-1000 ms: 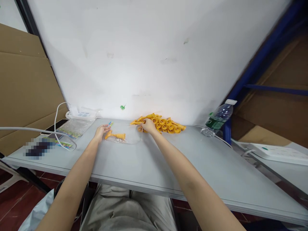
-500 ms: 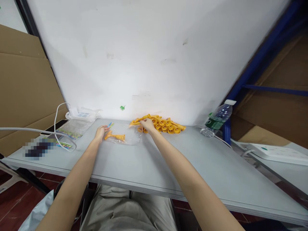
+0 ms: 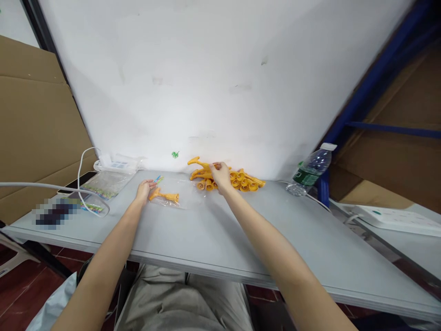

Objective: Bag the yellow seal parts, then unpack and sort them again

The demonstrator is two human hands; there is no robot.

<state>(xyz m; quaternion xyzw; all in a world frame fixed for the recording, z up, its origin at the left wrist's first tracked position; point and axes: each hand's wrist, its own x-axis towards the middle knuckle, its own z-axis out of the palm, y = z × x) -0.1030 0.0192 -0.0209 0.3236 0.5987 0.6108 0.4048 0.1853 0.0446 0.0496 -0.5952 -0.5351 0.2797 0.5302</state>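
Most of the pile of orange horn-shaped pieces lies loose on the grey table, under and just right of the right hand. That hand's fingers are closed on a lifted piece. The clear bag holds a single orange piece, and the left hand has its fingers pinched on the bag's near edge.
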